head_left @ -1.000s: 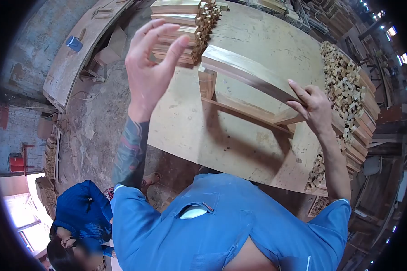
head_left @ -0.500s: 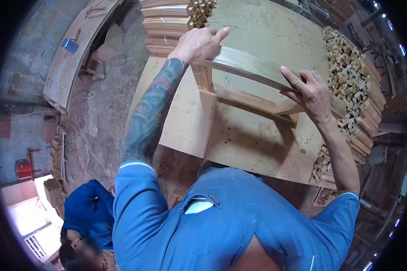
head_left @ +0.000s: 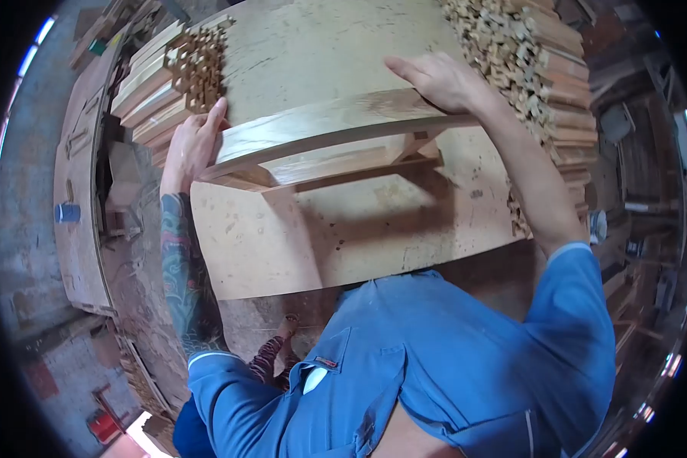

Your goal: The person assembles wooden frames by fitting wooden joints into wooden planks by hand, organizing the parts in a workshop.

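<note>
- Holding the curved wooden rail [head_left: 320,126] at both ends, you have it lying across the upper middle of the frame, raised above the pale worktable [head_left: 313,237] on short uprights.
- Your left hand [head_left: 192,145], at centre left of the frame, lies flat against the rail's left end, fingers straight and close together, pressing rather than wrapped around it.
- Your right hand [head_left: 439,80], in the upper right of centre, rests palm down on the rail's other end, fingers loosely spread along the top face; whether the thumb hooks under the wood cannot be told.
- Its long axis runs left to right, rising slightly toward the right, so each hand meets 1 end and neither is nearer the middle.
- Below the rail, a lower crosspiece [head_left: 336,164] runs parallel to it, touching the uprights.
- Just beyond your left hand is a stack of notched wooden parts [head_left: 183,72]; a second, larger stack [head_left: 534,69] sits close behind your right hand.
- A blue cup [head_left: 67,212] stands on the bench at far left, well apart.
</note>
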### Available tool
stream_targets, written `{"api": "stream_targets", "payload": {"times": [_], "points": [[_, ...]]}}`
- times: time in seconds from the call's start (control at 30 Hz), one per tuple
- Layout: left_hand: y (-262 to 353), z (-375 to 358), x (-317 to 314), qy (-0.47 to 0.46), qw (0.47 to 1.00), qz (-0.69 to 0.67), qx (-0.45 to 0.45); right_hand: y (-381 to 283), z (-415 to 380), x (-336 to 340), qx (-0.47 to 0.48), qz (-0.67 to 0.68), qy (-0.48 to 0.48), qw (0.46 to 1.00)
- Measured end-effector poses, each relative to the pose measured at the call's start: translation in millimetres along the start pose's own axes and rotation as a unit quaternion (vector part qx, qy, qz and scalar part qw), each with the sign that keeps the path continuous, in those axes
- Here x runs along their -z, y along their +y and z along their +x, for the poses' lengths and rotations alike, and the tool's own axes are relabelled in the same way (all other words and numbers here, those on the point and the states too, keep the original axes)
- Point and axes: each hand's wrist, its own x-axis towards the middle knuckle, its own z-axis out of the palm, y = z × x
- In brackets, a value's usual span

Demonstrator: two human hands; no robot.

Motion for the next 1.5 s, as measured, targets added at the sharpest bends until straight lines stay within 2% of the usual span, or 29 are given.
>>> {"api": "stream_targets", "payload": {"times": [0.07, 0.1, 0.13, 0.2, 0.23, 0.3, 0.37, 0.4, 0.43, 0.5, 0.57, 0.6, 0.63, 0.67, 0.73, 0.77, 0.87, 0.93, 0.97, 1.07, 1.13, 1.2, 1.27, 1.3, 1.33, 1.37, 1.4, 1.47, 1.5], "points": [[-4, 4, 6, -0.050, 0.998, -0.013, 0.034, -6, 4, 1, 0.017, 0.001, -0.027, 1.000], [-26, 14, -5, -0.023, 0.999, -0.004, -0.031, -3, 3, -6, 0.011, 0.008, -0.020, 1.000], [-41, 20, -12, -0.021, 0.999, 0.002, -0.041, 1, 3, -15, 0.047, 0.020, 0.048, 0.998], [-55, 21, -17, 0.047, 0.977, 0.059, -0.199, 7, -2, -13, 0.075, 0.032, 0.125, 0.989], [-41, 15, -9, 0.014, 0.997, 0.020, -0.073, 9, -8, -8, 0.084, 0.029, 0.157, 0.984], [-19, -2, -3, 0.043, 0.997, 0.043, -0.053, 21, -21, -3, 0.086, 0.029, 0.196, 0.976], [10, -20, 3, 0.080, 0.995, 0.049, -0.020, 54, -47, -5, 0.096, 0.210, 0.435, 0.870], [27, -21, 1, 0.079, 0.995, 0.050, -0.027, 71, -62, -10, 0.074, 0.290, 0.479, 0.825], [41, -23, -1, 0.106, 0.989, 0.035, -0.097, 92, -76, -21, 0.052, 0.366, 0.517, 0.772], [79, -29, -15, 0.116, 0.968, 0.002, -0.223, 148, -89, -79, -0.040, 0.465, 0.459, 0.756], [140, -30, -35, 0.083, 0.944, -0.001, -0.320, 147, -83, -142, 0.001, 0.491, 0.380, 0.784], [170, -31, -46, 0.064, 0.931, 0.010, -0.360, 125, -79, -159, 0.019, 0.570, 0.301, 0.764], [189, -26, -61, 0.054, 0.918, 0.026, -0.392, 126, -63, -192, 0.023, 0.492, 0.309, 0.814], [203, -20, -78, 0.043, 0.903, 0.042, -0.425, 112, -59, -187, 0.016, 0.503, 0.241, 0.830], [220, -10, -103, -0.108, 0.905, -0.016, -0.411, 79, -60, -146, -0.056, 0.446, 0.103, 0.887], [231, -14, -102, -0.171, 0.921, 0.053, -0.345, 89, -49, -162, -0.002, 0.466, 0.096, 0.880], [221, -17, -104, -0.193, 0.913, 0.046, -0.356, 89, -48, -153, 0.109, 0.515, 0.135, 0.840], [220, -28, -105, -0.169, 0.912, 0.063, -0.369, 91, -55, -156, 0.092, 0.511, 0.119, 0.846], [223, -29, -104, -0.178, 0.914, 0.068, -0.358, 85, -56, -157, 0.052, 0.613, 0.078, 0.785], [226, -32, -111, -0.150, 0.924, 0.079, -0.343, 82, -54, -146, 0.066, 0.456, 0.109, 0.881], [226, -27, -112, -0.137, 0.923, 0.079, -0.349, 81, -50, -148, 0.035, 0.502, 0.099, 0.858], [227, -27, -110, -0.167, 0.922, 0.099, -0.336, 103, -29, -186, 0.062, 0.474, 0.118, 0.870], [227, -26, -108, -0.172, 0.923, 0.101, -0.328, 97, -29, -184, 0.183, 0.507, 0.215, 0.814], [226, -25, -108, -0.177, 0.921, 0.100, -0.331, 101, -38, -183, 0.185, 0.508, 0.211, 0.815], [222, -24, -106, -0.182, 0.920, 0.097, -0.333, 91, -67, -145, 0.101, 0.318, 0.092, 0.938], [216, -26, -100, -0.175, 0.922, 0.063, -0.339, 83, -91, -106, 0.011, 0.100, -0.032, 0.994], [204, -26, -91, -0.171, 0.926, 0.055, -0.332, 77, -106, -73, 0.016, 0.091, -0.038, 0.995], [169, -26, -64, -0.025, 0.942, -0.009, -0.334, 65, -124, -17, 0.108, 0.280, -0.088, 0.950], [156, -24, -42, -0.023, 0.957, 0.001, -0.288, 58, -128, 3, 0.105, 0.343, -0.024, 0.933]]}}
